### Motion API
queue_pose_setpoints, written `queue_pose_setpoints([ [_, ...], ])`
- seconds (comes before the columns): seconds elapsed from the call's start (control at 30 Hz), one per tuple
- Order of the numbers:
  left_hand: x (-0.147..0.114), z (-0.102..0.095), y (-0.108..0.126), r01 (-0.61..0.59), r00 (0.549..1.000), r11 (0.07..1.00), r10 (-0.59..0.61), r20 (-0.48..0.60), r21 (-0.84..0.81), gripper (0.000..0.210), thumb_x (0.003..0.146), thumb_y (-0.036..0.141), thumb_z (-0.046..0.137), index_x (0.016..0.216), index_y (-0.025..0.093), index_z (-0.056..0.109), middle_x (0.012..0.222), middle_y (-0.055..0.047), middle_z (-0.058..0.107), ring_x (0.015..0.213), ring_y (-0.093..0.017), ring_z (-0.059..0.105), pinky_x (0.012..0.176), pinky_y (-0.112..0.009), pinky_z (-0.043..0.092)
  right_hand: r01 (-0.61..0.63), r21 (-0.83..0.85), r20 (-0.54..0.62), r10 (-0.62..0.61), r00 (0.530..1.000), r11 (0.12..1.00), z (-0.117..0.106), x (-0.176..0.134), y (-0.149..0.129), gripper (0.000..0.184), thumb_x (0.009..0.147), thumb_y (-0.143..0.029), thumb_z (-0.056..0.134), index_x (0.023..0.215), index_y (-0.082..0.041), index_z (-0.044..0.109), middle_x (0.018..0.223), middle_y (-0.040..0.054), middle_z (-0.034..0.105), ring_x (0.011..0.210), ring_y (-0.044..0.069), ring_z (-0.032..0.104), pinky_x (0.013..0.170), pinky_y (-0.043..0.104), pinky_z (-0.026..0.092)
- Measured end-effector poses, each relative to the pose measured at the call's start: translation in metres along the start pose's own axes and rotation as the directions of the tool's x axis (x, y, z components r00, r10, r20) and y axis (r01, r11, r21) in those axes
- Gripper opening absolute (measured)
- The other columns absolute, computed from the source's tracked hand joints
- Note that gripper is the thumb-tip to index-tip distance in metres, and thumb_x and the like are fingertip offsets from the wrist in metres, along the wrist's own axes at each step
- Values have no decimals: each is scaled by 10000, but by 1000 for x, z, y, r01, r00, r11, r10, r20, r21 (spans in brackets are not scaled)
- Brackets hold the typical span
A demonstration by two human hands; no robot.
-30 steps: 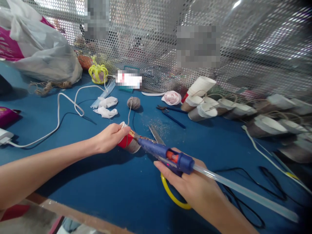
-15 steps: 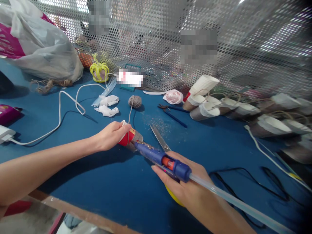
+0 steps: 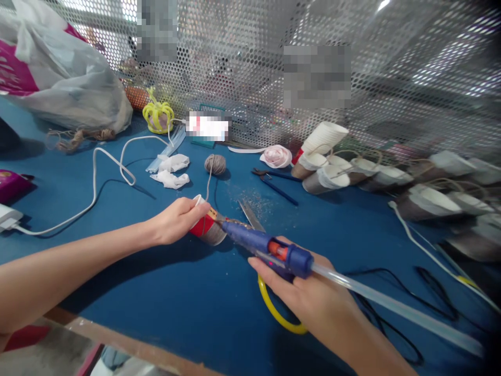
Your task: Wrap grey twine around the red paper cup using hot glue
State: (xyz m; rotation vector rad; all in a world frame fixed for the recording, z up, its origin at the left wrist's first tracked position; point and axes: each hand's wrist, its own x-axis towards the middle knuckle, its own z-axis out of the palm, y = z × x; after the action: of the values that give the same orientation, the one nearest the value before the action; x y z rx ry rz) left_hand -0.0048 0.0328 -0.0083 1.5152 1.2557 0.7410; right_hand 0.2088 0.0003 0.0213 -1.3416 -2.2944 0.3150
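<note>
My left hand is closed around a red paper cup that lies tilted, its lower part wrapped in grey yarn. A strand runs from the cup up to a ball of grey yarn. In my right hand is a blue hot glue gun, its nozzle at the side of the cup; whether the tip touches cannot be made out. A long clear glue stick sticks out of its back. Scissors with yellow handles lie partly hidden beneath the gun and my right hand.
Blue-handled pliers, a pink fabric rose and white scraps lie farther back. Several wrapped cups with string handles stand at the right. A white cable crosses the left side. Behind rises a perforated metal screen.
The glue gun in my right hand has shifted slightly right and up along the cup. More of the cup's grey wrap and the yellow scissor handle now shows. My left hand stays almost still.
</note>
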Motion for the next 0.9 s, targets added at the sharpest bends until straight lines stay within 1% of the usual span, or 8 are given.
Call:
queue_pose_setpoints([
  [0.1,0,-2,-1,-20,1000,1000,20,21,8,456,782,455,313,684,92,571,554,-3,511,511,-102,420,495,-218,348,-12,-21,-41,11,999,1000,0,2,3,204,749,-381,462,692,-238,596,574,35,607,561,202,600,505,294,481],
  [0.23,0,-2,-2,-40,998,999,40,40,3,460,788,453,307,687,94,576,577,-8,527,530,-103,430,501,-213,351,15,4,-34,-15,999,1000,2,5,6,201,754,-380,458,722,-256,614,567,27,609,617,207,610,561,305,493],
  [0.37,0,-2,-2,-38,999,999,37,39,26,464,787,457,308,683,96,582,573,-10,528,539,-107,439,497,-207,352,28,-14,-43,-29,999,1000,2,4,8,268,769,-416,421,671,-259,616,406,10,511,562,210,595,514,299,478],
  [0.43,0,-2,-2,-36,999,999,35,34,37,467,785,458,311,680,96,585,564,-11,524,539,-109,438,494,-207,352,39,-25,-50,-40,998,999,2,3,9,295,775,-430,404,660,-260,616,377,1,481,536,202,586,493,291,466],
  [0.6,-1,-2,-2,-63,998,996,61,31,56,472,781,464,312,686,98,594,539,1,501,519,-102,419,496,-212,352,68,-50,-52,-70,996,996,3,2,13,310,768,-453,403,670,-261,625,374,-12,479,485,176,561,455,267,438],
  [0.67,-2,-2,-2,-74,997,995,72,38,65,476,785,464,306,691,97,595,538,2,495,519,-100,414,500,-211,350,55,-60,-61,-59,996,997,4,3,14,312,767,-448,406,660,-254,626,363,-13,468,465,173,551,441,264,429],
  [0.77,-2,-1,-1,-74,997,994,70,43,75,477,792,460,298,699,96,591,535,2,486,520,-100,405,495,-209,341,29,-71,-42,-32,999,997,3,3,11,291,763,-430,424,642,-253,621,370,-11,472,470,176,553,438,266,429],
  [0.9,-2,-1,-1,-59,998,995,58,21,82,463,784,463,312,667,99,574,521,7,464,513,-97,392,481,-205,332,10,-74,-59,-15,998,997,2,3,8,285,755,-425,435,622,-252,617,389,-1,495,492,189,565,453,280,441],
])
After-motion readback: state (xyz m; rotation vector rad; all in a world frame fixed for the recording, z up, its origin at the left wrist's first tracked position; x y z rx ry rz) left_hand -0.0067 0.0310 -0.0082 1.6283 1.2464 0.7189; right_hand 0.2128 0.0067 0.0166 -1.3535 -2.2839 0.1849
